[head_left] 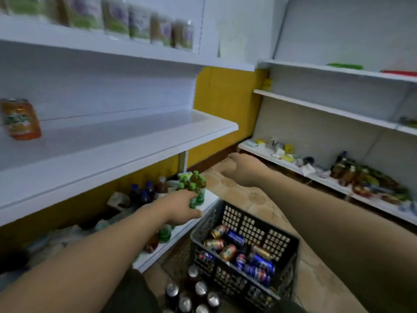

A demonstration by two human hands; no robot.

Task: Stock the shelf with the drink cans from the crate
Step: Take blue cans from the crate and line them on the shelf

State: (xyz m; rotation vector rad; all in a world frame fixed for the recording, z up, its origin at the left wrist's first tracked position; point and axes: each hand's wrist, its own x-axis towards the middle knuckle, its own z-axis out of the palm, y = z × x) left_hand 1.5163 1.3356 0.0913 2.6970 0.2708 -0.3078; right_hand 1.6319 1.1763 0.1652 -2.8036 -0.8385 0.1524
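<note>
Dark crate [244,242] at 5 o'clock on floor, mixed drink cans [237,247] lying loose inside. One orange can [21,119] stands on middle shelf [126,141] at 9 o'clock; rest of shelf bare, front edge unobstructed. Left hand [180,210] empty, fingers loosely spread, beside crate rim. Right hand [234,164] outstretched at 1 o'clock, grip unclear.

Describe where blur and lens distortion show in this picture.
Head view: motion blur smears the purple-and-green packets on the top shelf and the orange drink can; wide-angle bending curves the white metal shelf; the cans in the black plastic crate read sharper.
</note>
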